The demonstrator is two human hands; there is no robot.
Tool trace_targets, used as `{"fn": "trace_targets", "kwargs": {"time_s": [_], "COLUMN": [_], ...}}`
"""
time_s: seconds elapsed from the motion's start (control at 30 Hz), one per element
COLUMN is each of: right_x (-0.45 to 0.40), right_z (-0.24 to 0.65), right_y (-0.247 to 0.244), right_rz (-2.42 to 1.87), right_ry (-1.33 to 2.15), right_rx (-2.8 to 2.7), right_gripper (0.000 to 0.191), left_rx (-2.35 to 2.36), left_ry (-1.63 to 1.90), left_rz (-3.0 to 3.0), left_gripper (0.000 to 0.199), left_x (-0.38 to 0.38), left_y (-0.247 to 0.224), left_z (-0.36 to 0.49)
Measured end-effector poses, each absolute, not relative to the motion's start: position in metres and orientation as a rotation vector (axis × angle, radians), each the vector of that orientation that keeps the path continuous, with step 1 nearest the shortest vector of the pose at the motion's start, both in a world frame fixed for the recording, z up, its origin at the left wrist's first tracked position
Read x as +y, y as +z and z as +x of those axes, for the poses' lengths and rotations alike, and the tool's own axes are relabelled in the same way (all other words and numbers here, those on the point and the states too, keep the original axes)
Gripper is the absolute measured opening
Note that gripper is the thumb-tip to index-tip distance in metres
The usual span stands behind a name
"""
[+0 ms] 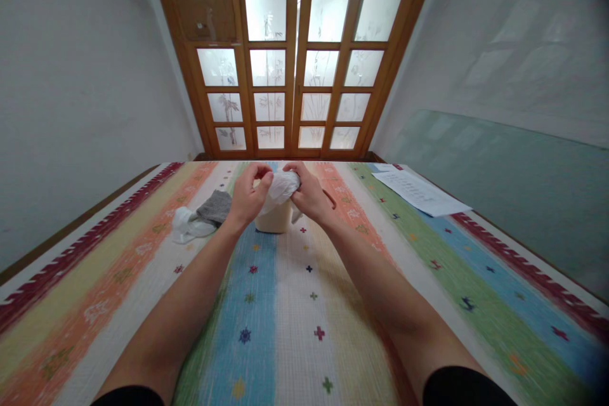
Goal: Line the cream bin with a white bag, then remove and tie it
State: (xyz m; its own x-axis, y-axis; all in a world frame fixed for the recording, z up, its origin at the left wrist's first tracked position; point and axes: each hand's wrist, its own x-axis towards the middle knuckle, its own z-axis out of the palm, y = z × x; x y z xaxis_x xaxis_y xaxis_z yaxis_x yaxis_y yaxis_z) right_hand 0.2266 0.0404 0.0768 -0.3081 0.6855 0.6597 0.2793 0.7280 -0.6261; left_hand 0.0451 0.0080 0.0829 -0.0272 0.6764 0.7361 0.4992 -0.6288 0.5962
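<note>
Both my hands are raised over the far middle of the table, at a crumpled thin white bag (284, 185), which looks like plastic. My right hand (310, 195) grips its right side with bent fingers. On the other side my left hand (250, 193) is curled, its thumb against the bag's left edge; its fingertips are partly hidden. Just below the bag stands a cream-coloured container (273, 222), its top covered from view by the bag and hands. Left of my left hand lie a grey cloth (215, 207) and another crumpled white bag (187, 226).
A striped, patterned cloth (295, 304) covers the table. Printed paper sheets (421, 190) lie at the far right. A thin brown curved piece (330, 198) shows behind my right wrist. Wooden doors with glass panes (295, 63) stand beyond the table, with walls at both sides.
</note>
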Motion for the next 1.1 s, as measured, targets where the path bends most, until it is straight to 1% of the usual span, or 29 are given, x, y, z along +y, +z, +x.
{"fn": "trace_targets", "kwargs": {"time_s": [0.07,0.13,0.23,0.3,0.37,0.4,0.43,0.53,0.6,0.67,0.73,0.77,0.9,0.93,1.03,1.1], "right_x": [0.037,0.033,0.031,0.033,0.037,0.039,0.041,0.044,0.042,0.042,0.043,0.044,0.048,0.047,0.043,0.041], "right_z": [0.225,0.225,0.225,0.226,0.225,0.225,0.224,0.223,0.222,0.221,0.22,0.22,0.222,0.223,0.225,0.225], "right_y": [0.079,0.081,0.084,0.083,0.081,0.08,0.078,0.075,0.073,0.072,0.069,0.067,0.064,0.065,0.068,0.069], "right_rz": [-0.708,-0.607,-0.415,-0.361,-0.392,-0.424,-0.458,-0.527,-0.552,-0.604,-0.666,-0.684,-0.632,-0.623,-0.668,-0.701], "right_ry": [0.513,0.649,0.954,1.099,1.127,1.102,1.056,0.873,0.769,0.67,0.57,0.523,0.444,0.418,0.257,0.154], "right_rx": [-1.831,-1.817,-1.733,-1.634,-1.534,-1.507,-1.506,-1.637,-1.74,-1.78,-1.789,-1.789,-1.845,-1.875,-1.951,-1.964], "right_gripper": [0.044,0.046,0.047,0.039,0.022,0.015,0.013,0.009,0.017,0.026,0.025,0.023,0.021,0.021,0.017,0.012], "left_rx": [1.226,1.297,1.39,1.294,1.137,1.066,1.012,0.981,1.023,1.05,1.078,1.107,1.321,1.379,1.456,1.429], "left_ry": [1.626,1.583,1.666,1.747,1.782,1.786,1.8,1.87,1.838,1.725,1.636,1.609,1.578,1.601,1.702,1.664], "left_rz": [2.269,2.329,2.121,1.904,1.691,1.597,1.513,1.369,1.397,1.493,1.615,1.679,1.921,1.97,2.134,2.295], "left_gripper": [0.033,0.039,0.023,0.019,0.022,0.024,0.025,0.026,0.022,0.018,0.016,0.017,0.034,0.033,0.018,0.019], "left_x": [-0.002,-0.008,-0.004,0.005,0.016,0.021,0.025,0.033,0.032,0.027,0.019,0.014,0.0,-0.002,-0.008,-0.011], "left_y": [0.088,0.09,0.088,0.083,0.076,0.072,0.069,0.061,0.062,0.066,0.073,0.077,0.089,0.091,0.095,0.098], "left_z": [0.049,0.051,0.049,0.046,0.043,0.043,0.043,0.046,0.047,0.048,0.047,0.047,0.045,0.045,0.045,0.045]}}
